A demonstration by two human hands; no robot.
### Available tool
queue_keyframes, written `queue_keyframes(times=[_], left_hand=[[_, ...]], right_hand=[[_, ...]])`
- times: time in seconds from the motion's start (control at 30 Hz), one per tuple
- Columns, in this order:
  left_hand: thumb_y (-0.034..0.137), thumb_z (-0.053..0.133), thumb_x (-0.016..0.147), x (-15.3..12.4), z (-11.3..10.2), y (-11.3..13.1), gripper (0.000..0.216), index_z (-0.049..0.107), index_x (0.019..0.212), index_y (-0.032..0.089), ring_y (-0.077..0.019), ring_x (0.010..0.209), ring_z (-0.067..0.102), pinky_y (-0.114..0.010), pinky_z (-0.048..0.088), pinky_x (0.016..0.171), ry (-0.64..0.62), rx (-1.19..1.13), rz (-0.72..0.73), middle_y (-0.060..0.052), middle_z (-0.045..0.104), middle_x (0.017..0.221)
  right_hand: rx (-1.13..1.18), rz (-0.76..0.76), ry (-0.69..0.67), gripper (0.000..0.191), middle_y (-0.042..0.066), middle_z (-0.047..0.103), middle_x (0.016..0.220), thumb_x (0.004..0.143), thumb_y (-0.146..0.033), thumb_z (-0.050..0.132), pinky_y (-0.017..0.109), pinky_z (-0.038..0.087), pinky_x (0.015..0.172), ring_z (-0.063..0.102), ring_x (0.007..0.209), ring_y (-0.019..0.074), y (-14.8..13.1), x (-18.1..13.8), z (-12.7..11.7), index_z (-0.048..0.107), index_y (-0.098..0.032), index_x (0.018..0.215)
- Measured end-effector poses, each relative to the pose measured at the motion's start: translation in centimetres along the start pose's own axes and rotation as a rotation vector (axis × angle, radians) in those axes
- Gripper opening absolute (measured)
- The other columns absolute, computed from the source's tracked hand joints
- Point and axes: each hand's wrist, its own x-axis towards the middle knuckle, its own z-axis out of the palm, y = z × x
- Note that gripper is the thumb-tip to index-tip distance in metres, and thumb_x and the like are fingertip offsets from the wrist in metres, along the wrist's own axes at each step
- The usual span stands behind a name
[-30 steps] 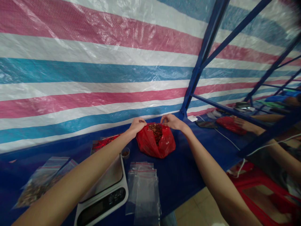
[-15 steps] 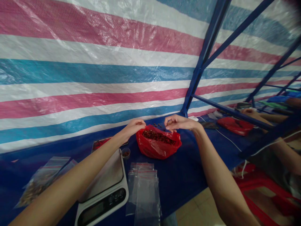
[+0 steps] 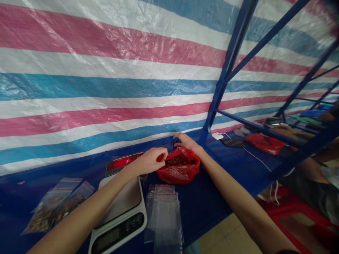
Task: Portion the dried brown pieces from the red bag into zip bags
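A red plastic bag (image 3: 178,172) full of small dark brown pieces sits open on the blue table (image 3: 212,190). My left hand (image 3: 150,160) pinches the bag's left rim, fingers closed on the plastic. My right hand (image 3: 185,141) lies just behind the bag with fingers spread over a few loose dark pieces (image 3: 169,143) scattered on the table.
A white digital scale (image 3: 120,215) stands at the near left, with a stack of clear zip bags (image 3: 164,211) beside it. Filled zip bags (image 3: 55,206) lie far left. A striped tarp forms the back wall. Another person's arm and a second red bag (image 3: 265,143) are at right.
The bag has been lowered and spread open on the table. My right hand let go of the rim and moved behind the bag onto spilled pieces. My left hand still holds the rim.
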Motion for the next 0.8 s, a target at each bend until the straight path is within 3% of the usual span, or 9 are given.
queue_keyframes(times=[0.17, 0.37, 0.5, 0.67, 0.73, 0.8], left_hand=[[0.011, 0.053, 0.083, -1.1, -0.5, 0.4, 0.015, 0.063, 0.087, 0.021, -0.0187, 0.082, 0.061, -0.030, 0.043, 0.080, 0.000, 0.063, -0.001, -0.002, 0.070, 0.089], [0.010, 0.051, 0.087, -1.3, -0.8, 0.5, 0.017, 0.062, 0.088, 0.023, -0.0201, 0.088, 0.065, -0.030, 0.042, 0.081, 0.033, 0.088, -0.023, -0.003, 0.073, 0.096], [0.010, 0.055, 0.085, -1.1, -1.0, 0.5, 0.016, 0.063, 0.085, 0.024, -0.0198, 0.082, 0.065, -0.030, 0.039, 0.076, 0.029, 0.087, -0.052, -0.001, 0.072, 0.089], [0.011, 0.059, 0.082, -0.7, -1.1, -0.1, 0.015, 0.064, 0.084, 0.024, -0.0206, 0.079, 0.064, -0.031, 0.039, 0.074, 0.092, 0.051, -0.108, -0.001, 0.072, 0.086], [0.011, 0.059, 0.082, -0.3, -1.0, -0.5, 0.014, 0.064, 0.086, 0.024, -0.0216, 0.083, 0.066, -0.031, 0.043, 0.077, 0.159, 0.011, -0.142, -0.002, 0.072, 0.089], [0.012, 0.057, 0.082, 0.1, -0.8, -1.1, 0.013, 0.063, 0.086, 0.022, -0.0220, 0.087, 0.068, -0.031, 0.047, 0.080, 0.223, -0.043, -0.173, -0.004, 0.074, 0.092]], right_hand=[[-0.096, 0.021, -0.004, 0.031, 0.011, 0.069, 0.133, 0.103, -0.036, 0.070, 0.049, 0.059, 0.100, 0.069, 0.115, 0.0261, 0.3, 0.0, 0.2, 0.068, -0.018, 0.128], [-0.111, 0.057, -0.037, 0.030, 0.010, 0.070, 0.127, 0.104, -0.037, 0.068, 0.044, 0.062, 0.092, 0.071, 0.107, 0.0235, -0.2, 0.1, 0.5, 0.068, -0.018, 0.128], [-0.054, 0.036, -0.025, 0.028, 0.009, 0.071, 0.123, 0.104, -0.038, 0.068, 0.042, 0.062, 0.090, 0.071, 0.102, 0.0217, -1.6, 0.2, 0.3, 0.069, -0.018, 0.123], [0.077, 0.002, 0.076, 0.013, 0.008, 0.073, 0.094, 0.098, -0.022, 0.067, 0.039, 0.055, 0.090, 0.069, 0.090, 0.0219, -4.1, -0.5, -3.6, 0.070, -0.016, 0.088], [0.159, -0.034, 0.092, 0.005, 0.008, 0.075, 0.096, 0.094, -0.022, 0.069, 0.037, 0.055, 0.087, 0.069, 0.089, 0.0217, -5.8, -1.3, -5.5, 0.070, -0.017, 0.094], [0.243, -0.089, 0.035, 0.014, 0.006, 0.077, 0.096, 0.091, -0.027, 0.075, 0.035, 0.057, 0.084, 0.071, 0.088, 0.0209, -7.8, -2.4, -6.7, 0.072, -0.018, 0.101]])
